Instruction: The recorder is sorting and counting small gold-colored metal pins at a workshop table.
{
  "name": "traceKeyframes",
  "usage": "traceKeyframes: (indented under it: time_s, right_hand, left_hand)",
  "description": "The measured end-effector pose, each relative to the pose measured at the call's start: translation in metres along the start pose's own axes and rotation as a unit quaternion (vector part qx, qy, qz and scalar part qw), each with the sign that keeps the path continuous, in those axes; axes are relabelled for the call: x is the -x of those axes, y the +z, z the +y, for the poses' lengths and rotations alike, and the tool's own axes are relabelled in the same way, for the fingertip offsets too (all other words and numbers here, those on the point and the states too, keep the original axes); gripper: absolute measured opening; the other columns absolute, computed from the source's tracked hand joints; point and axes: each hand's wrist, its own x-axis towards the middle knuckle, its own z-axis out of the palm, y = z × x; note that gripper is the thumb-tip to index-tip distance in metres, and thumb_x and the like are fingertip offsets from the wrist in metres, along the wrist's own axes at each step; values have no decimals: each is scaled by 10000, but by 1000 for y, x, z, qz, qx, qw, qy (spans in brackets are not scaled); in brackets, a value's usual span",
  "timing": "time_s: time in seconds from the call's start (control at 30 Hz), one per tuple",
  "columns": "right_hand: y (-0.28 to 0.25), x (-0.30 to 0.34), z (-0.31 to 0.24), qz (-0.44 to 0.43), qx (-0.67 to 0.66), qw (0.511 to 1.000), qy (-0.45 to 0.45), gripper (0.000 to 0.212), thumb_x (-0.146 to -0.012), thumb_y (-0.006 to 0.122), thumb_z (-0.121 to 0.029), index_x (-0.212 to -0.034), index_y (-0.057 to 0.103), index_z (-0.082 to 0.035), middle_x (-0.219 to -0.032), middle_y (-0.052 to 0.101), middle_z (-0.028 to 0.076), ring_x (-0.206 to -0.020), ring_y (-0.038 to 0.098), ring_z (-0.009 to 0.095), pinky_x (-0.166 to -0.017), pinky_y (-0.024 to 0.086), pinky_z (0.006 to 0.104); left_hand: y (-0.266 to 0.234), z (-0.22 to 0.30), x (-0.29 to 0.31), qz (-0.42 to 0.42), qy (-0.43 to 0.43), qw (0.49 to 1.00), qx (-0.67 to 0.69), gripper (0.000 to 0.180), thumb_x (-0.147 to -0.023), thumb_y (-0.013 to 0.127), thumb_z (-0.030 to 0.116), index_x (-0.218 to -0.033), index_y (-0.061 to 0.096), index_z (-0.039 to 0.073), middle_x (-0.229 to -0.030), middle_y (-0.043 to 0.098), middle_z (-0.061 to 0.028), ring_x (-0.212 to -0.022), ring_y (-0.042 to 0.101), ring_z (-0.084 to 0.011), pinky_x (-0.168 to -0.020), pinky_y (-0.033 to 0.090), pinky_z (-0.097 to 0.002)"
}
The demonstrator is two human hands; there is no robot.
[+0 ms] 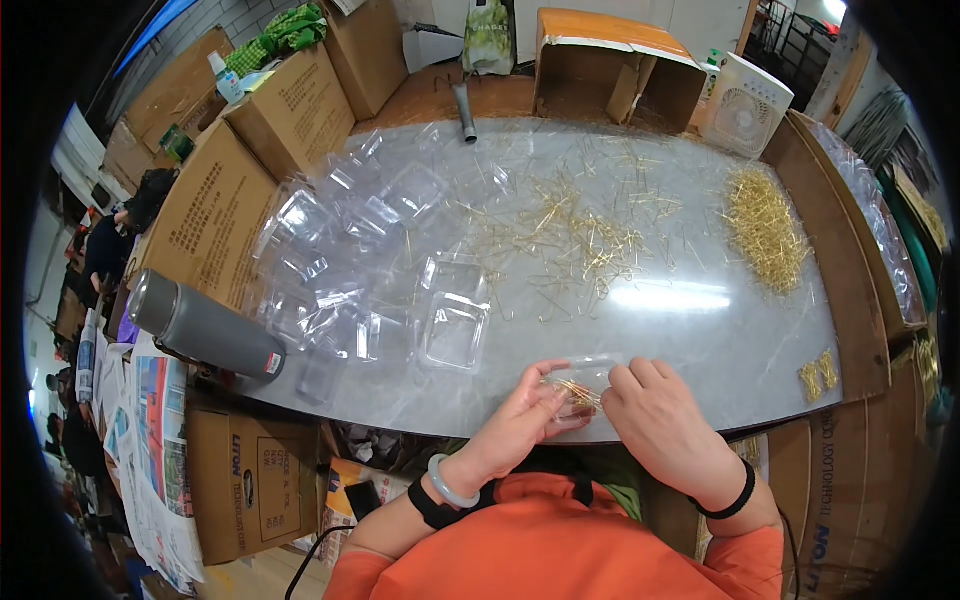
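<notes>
At the table's near edge, my left hand [525, 412] grips a small clear plastic box [592, 368] with several thin gold-coloured wire hooks [572, 388] in it. My right hand [655, 412] is at the box's right side, fingers curled and closed. Its fingertips are partly hidden, so what they pinch does not show. Beyond the hands, a loose scatter of gold wire hooks [605, 245] lies on the grey tabletop [560, 335]. To the left is a heap of clear plastic boxes [375, 215], and one open box [455, 325] lies nearest my left hand.
A dense pile of gold wire pieces [765, 230] sits at the right, with small gold bundles [818, 376] near the front corner. A grey bottle [205, 325] leans at the left edge. Cardboard boxes [210, 220] wall the left; a white fan [747, 105] stands at the back right.
</notes>
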Motion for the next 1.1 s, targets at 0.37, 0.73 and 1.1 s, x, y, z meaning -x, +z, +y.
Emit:
traceKeyframes:
  time_s: [0.37,0.73,1.1]
  right_hand:
    - [7,13,6,2,-9,999,33,112,-824,659,-132,-869,567,-88,-783,569,42,-684,661,201,-588,517,349]
    - [20,9,4,53,-157,984,57,145,-852,733,-202,-885,679,-72,-795,589,61,-697,647,263,-608,515,382]
    - [40,15,-9,125,-218,961,120,81,-871,748,-108,-942,731,-71,-862,655,84,-708,665,293,-600,520,392]
  left_hand:
    - [0,-3,-1,-41,-66,997,8,464,-1120,453,181,-1533,273,70,-1425,557,-174,-1282,607,-283,-1126,490,-460]
    - [4,5,4,-70,-53,996,14,485,-1126,446,200,-1551,255,67,-1414,534,-156,-1290,592,-266,-1132,494,-451]
    - [5,3,12,-35,-35,999,-22,479,-1122,444,184,-1554,264,80,-1448,536,-195,-1302,596,-316,-1117,494,-491]
